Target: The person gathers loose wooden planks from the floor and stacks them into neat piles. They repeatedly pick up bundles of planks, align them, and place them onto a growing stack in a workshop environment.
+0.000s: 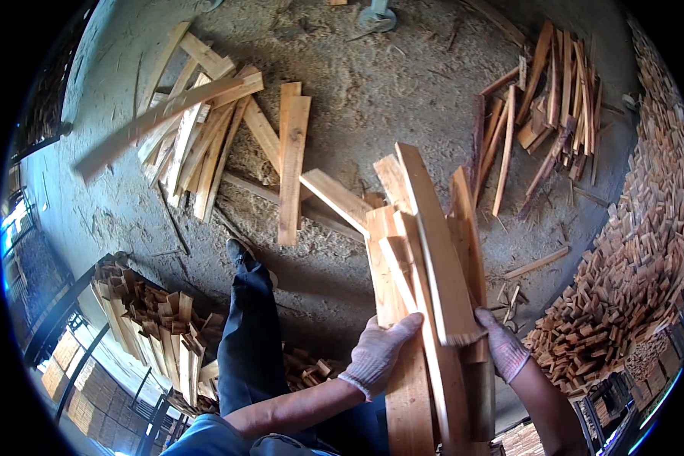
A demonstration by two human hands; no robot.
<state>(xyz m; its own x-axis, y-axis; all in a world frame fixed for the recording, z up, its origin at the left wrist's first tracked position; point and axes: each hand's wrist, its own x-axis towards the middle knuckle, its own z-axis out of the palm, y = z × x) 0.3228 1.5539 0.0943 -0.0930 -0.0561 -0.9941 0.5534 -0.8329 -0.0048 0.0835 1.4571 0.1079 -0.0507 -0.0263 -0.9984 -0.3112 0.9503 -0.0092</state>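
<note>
- Left hand in a pale knitted glove (pixel 380 353): grip clamped on the left side of the bundle, thumb across its front; the other fingers are largely hidden.
- Right hand in a matching pale glove (pixel 505 348): grip clamped on the bundle's right side, thumb at the edge of the foremost plank; its remaining fingers are partly hidden.
- Loose bundle of long, flat, light-brown wooden planks (pixel 442 266): held between both hands in front of the body, far ends fanned unevenly, one piece angled out leftward.
- Leg in dark trousers (pixel 247 342), ending in a dark shoe (pixel 239 252): left of the bundle, on the grey, sawdust-strewn floor (pixel 425 99).
- Pair of flat tan boards (pixel 292 167): overlapping on the floor, beyond the shoe.
- Heap of pale, crisscrossed planks (pixel 197 148): toward the floor's far left corner.
- Heap of slender reddish-brown wooden strips (pixel 558 99): toward the far right corner.
- Large mound of short brown wood pieces (pixel 623 266): along the floor's right edge.
- Stack of short upright brown wooden slats (pixel 156 315): near the left edge, beside the leg.
</note>
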